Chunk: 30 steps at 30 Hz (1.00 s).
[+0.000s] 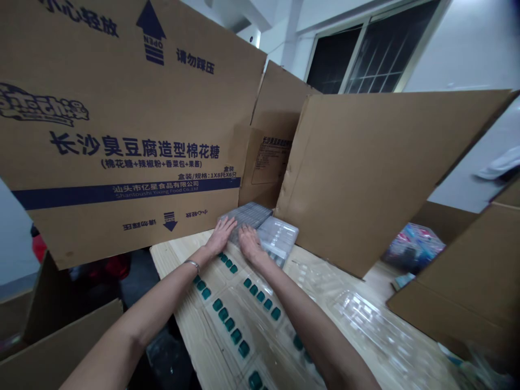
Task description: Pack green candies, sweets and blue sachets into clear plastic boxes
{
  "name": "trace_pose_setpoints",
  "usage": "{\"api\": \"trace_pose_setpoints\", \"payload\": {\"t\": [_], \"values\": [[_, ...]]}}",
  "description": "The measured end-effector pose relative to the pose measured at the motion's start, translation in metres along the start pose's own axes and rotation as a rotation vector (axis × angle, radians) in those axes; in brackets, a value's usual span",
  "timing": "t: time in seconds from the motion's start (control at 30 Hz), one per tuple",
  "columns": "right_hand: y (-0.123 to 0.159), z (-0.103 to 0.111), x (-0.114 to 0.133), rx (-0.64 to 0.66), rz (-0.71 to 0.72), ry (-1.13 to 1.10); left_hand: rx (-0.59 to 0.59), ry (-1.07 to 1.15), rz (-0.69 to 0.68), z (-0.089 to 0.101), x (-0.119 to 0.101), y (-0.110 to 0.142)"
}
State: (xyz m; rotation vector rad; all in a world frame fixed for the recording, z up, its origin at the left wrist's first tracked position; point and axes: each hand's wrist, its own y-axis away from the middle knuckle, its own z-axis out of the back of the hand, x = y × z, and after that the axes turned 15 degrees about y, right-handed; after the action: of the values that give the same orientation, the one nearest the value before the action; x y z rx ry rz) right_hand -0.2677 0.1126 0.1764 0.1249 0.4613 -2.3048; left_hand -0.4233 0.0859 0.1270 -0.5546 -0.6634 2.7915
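Both my hands reach forward across a light wooden table. My left hand (221,235) lies flat with spread fingers against the edge of a stack of grey-tinted clear plastic trays (247,214). My right hand (249,244) rests flat beside it, touching a clear plastic blister tray (280,238). Under my forearms lie clear trays holding rows of small teal blocks (229,319). A silver bracelet (192,265) circles my left wrist.
Large open cardboard cartons with blue printing (122,119) stand at the table's far side and right. More empty clear trays (365,319) lie on the table (174,257) to the right. A colourful bag (414,246) sits behind. A white sleeve (499,165) shows at the right edge.
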Motion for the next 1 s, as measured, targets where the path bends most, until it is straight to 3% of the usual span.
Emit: {"api": "trace_pose_setpoints", "payload": {"t": [0.23,0.43,0.67,1.0], "values": [[0.009,0.001,0.001,-0.031,0.024,0.016,0.011,-0.055,0.025,0.009,-0.009,0.006],[0.014,-0.003,0.004,-0.068,0.076,0.031,0.028,-0.113,0.05,0.029,-0.009,-0.013],[0.0,0.003,-0.006,0.025,-0.106,-0.025,0.203,-0.109,-0.022,0.042,-0.004,-0.036],[-0.009,-0.002,-0.005,0.037,-0.144,-0.086,0.376,-0.048,-0.001,0.052,0.016,-0.057]]}}
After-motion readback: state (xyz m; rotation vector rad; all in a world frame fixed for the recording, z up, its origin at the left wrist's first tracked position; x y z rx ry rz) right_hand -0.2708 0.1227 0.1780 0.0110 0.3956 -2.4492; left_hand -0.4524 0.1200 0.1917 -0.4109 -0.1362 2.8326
